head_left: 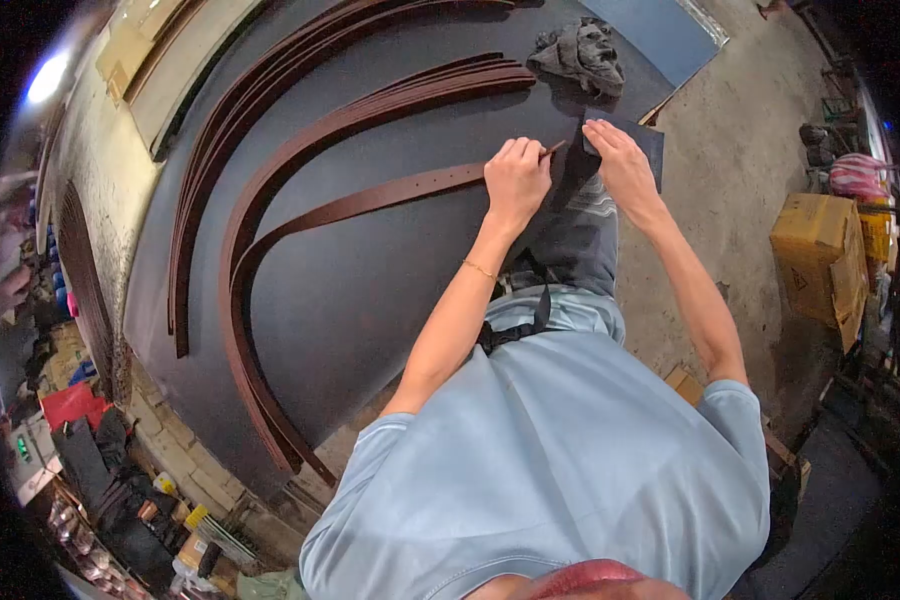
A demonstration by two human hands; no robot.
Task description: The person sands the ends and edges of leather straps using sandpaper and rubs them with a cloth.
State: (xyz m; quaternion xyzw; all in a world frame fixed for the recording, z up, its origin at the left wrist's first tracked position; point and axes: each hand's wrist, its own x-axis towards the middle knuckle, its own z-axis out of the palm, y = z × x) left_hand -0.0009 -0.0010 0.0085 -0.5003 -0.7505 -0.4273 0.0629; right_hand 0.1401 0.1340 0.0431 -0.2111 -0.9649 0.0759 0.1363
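A long brown strap [400,192] with a row of small holes curves over the dark table [370,290]. My left hand [518,184] is closed around it near its end, and the tip sticks out on the right. My right hand [622,170] is beside it, fingers stretched out and close together, resting on or just over a dark flat block [642,146] at the table's edge. A bundle of brown straps [370,110] lies beyond the held strap, and its curve meets that strap on the left.
More brown straps [220,135] lie farther back. A crumpled grey cloth [582,58] sits at the far edge, near a blue-grey panel [660,38]. On the floor at right stands a cardboard box [815,255]. Mixed items crowd the lower left.
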